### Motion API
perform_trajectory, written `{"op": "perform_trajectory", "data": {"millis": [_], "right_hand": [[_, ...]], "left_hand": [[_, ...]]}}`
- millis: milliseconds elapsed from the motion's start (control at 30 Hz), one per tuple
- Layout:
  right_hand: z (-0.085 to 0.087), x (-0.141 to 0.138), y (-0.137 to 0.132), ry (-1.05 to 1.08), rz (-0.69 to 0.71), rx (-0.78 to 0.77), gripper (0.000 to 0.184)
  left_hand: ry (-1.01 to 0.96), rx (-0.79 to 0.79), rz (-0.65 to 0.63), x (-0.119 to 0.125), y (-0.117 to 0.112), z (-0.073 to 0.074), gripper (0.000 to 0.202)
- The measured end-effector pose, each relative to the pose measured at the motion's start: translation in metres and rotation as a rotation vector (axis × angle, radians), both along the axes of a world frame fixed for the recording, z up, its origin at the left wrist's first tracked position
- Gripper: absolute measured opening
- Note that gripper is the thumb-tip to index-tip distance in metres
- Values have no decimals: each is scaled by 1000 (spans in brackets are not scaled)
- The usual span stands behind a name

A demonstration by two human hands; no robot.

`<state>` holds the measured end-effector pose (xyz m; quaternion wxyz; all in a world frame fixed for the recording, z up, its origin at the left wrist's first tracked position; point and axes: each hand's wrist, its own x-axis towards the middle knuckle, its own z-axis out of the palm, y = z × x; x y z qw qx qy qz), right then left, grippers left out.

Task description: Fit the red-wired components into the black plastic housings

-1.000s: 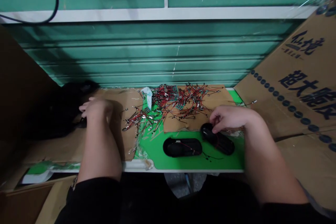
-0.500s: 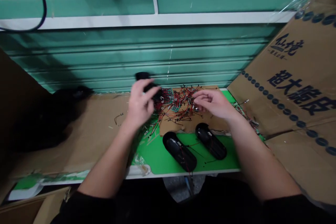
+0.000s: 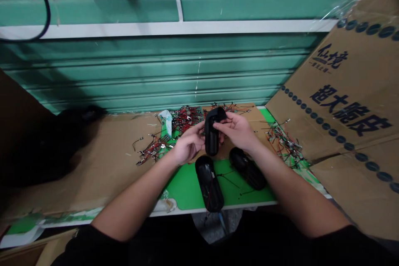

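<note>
So the green wall runs right along the back edge of the worktop, and a big carton slants in at the right end. Off at the left end there's a black heap, too dark to make out.

Both my hands are closed in on one black shell, gap just as wide as the shell itself: left hand curled against its left side, right hand with the thumb on its face, fingers at the right side. Can't see the tips behind it. It's up off the worktop around the middle, tipped nearly upright, long, round-ended, hollow side towards me.

Two more lie below: second shell at the front edge, third shell by my right forearm. Wire pile at the back edge, partly blocked by my hands.
</note>
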<state>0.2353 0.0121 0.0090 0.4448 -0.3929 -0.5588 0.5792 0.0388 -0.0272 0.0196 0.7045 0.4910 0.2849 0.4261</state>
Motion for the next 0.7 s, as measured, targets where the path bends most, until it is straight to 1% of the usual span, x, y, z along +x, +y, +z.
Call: {"op": "perform_trajectory", "data": {"millis": [33,67,133,200,300,400,467,567,633,700], "right_hand": [[0,-1,-1,-11,18,6,51],[1,0,-1,-21,40,7,52],[3,8,2,-65,94,7,54],[3,22,10,-177,108,50,56],[-3,49,29,-474,-8,217,41],[-15,63,43,-679,-55,326,41],[-20,63,46,-790,-65,409,40],[-24,56,44,-904,-67,541,31],[-26,51,42,-925,-67,574,29],[-27,49,42,-910,-59,570,29]], "left_hand": [[-7,-106,-21,2,0,2,56],[12,-171,2,4,-1,3,49],[62,-220,108,7,0,2,45],[70,-227,198,8,3,-2,48],[52,-228,290,7,8,-6,50],[43,-222,374,5,11,-8,48],[37,-211,402,4,12,-8,47],[42,-193,398,4,12,-8,45],[49,-187,400,4,12,-8,45],[58,-190,404,5,12,-9,45]]}}
